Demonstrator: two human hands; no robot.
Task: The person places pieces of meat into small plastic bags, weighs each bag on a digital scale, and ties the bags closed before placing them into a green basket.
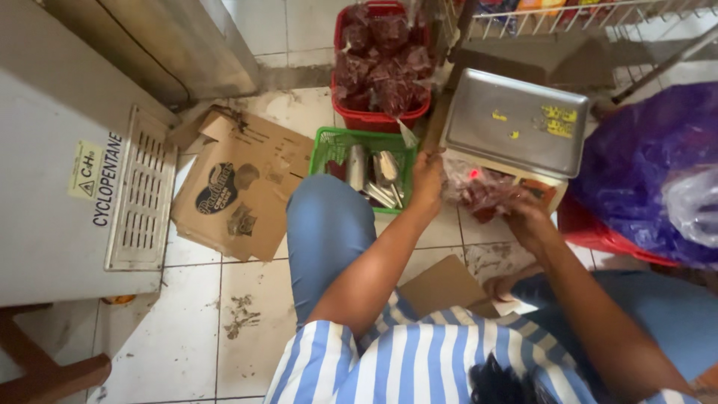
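Grimy tiled floor (262, 329) underfoot: the left hand (428, 179) and right hand (526, 215) each grip closed on a clear bag of red pieces (479, 191), below the steel scale tray (516, 123), seemingly mid-bagging; sealing likely needs steady hold.

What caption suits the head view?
Both hands hold a clear bag of dark red pieces beside a metal scale.
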